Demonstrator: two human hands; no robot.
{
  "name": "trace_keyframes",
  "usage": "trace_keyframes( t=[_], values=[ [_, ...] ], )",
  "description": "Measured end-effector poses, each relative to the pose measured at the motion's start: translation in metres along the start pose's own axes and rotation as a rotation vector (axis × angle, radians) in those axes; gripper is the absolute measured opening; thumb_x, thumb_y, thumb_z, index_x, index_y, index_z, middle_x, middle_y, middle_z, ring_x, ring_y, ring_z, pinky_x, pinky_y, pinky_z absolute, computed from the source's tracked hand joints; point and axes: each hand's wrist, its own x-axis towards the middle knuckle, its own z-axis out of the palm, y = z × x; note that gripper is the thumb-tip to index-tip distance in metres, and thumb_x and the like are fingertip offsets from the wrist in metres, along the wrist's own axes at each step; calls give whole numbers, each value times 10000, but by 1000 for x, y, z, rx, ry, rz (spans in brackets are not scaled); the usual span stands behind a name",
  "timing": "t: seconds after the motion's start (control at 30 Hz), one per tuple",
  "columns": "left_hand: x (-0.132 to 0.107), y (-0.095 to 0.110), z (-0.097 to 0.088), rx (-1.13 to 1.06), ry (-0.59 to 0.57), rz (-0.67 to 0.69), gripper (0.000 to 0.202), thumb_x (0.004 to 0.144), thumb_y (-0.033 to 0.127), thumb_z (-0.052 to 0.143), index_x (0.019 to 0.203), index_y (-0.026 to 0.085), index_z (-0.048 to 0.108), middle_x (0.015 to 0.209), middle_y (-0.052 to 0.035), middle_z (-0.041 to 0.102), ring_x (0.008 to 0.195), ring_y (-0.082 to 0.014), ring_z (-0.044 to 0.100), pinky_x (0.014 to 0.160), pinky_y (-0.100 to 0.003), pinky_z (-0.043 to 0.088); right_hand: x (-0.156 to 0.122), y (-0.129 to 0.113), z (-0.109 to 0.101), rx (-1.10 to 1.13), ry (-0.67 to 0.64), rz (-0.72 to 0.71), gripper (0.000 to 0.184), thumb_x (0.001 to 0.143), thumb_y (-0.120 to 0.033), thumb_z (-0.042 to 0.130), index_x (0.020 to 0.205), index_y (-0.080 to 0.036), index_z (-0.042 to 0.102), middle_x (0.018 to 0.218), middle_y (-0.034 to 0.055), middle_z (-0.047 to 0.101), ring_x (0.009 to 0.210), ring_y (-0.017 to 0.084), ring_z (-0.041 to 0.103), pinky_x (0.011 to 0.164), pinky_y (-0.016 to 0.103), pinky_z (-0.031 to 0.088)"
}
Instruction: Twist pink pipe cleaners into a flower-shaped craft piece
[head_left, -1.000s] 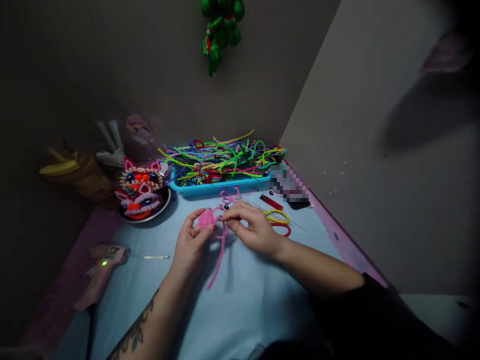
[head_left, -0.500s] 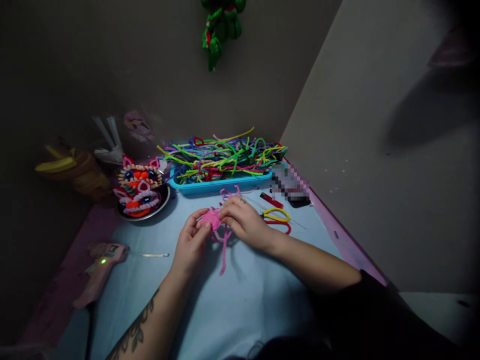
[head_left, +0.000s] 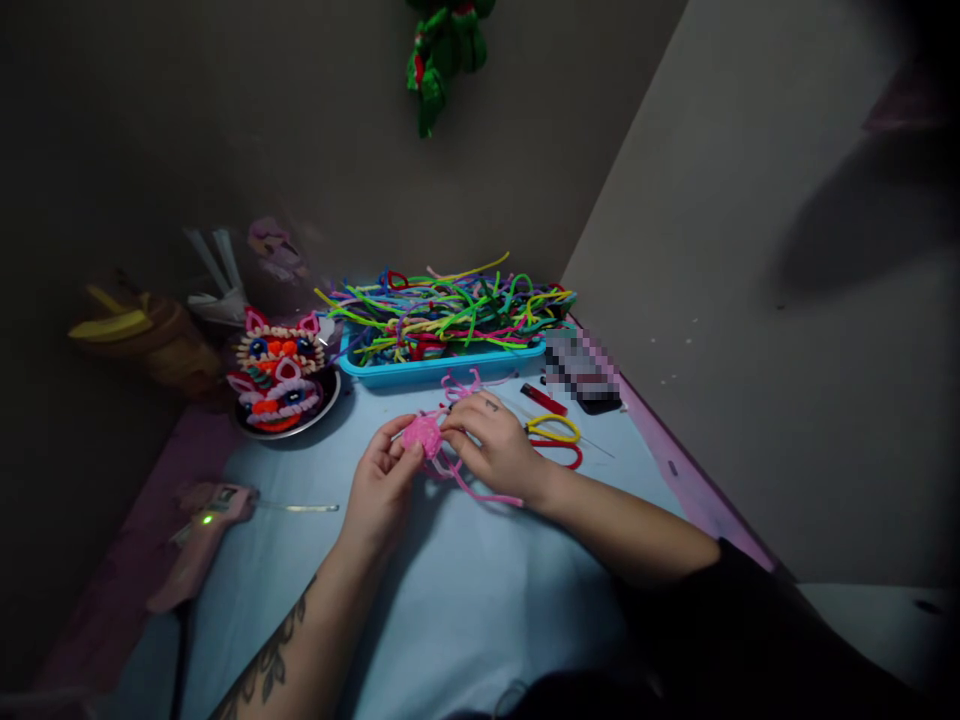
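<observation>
Between my hands is a small round pink piece of coiled pipe cleaner (head_left: 422, 437). My left hand (head_left: 388, 472) pinches its left side between thumb and fingers. At its right edge my right hand (head_left: 491, 440) has its fingers pressed together; the pink strand in them is mostly hidden. A loose pink pipe cleaner (head_left: 487, 496) trails from under the piece toward my right wrist. More curled pink pipe cleaners (head_left: 461, 384) lie just behind my fingers. Scissors with yellow and red handles (head_left: 553, 430) rest beside my right hand, their blades partly covered by it.
A blue tray (head_left: 442, 374) heaped with colourful pipe cleaners stands at the back. On the left are a metal bowl (head_left: 330, 400) with two lion-head figures and a pink glue gun (head_left: 206, 545), lit green. A red lighter (head_left: 544, 399) and a phone (head_left: 600, 404) lie at the right.
The loose pink strand, which hung down toward me, now points right below my right hand. My right hand has turned slightly; my left keeps its hold.
</observation>
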Motion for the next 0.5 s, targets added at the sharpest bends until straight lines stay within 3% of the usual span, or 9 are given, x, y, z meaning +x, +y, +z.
trace_keyframes(
  t=[0.17,0.37,0.5],
  values=[
    [0,1,0,-12,-18,-26,511,617,332,907,1051,195,674,822,-26,756,684,-121,656,704,-235,493,0,0,0,45,5,-32,95,902,-164,588,939,-212,662,892,55,697,883,204,619,832,380,486],
    [0,0,-3,57,-49,-18,497,640,337,895,1063,196,674,858,-32,762,723,-129,669,712,-237,490,3,0,-2,257,-114,275,44,856,-210,665,814,-210,651,952,42,569,962,189,574,888,367,482],
    [0,0,-4,125,-78,-15,490,642,331,890,1058,193,670,803,-22,752,688,-134,661,690,-247,490,2,7,-1,358,-202,334,104,832,-190,669,735,-196,631,945,27,512,954,181,549,917,364,467]
  ],
)
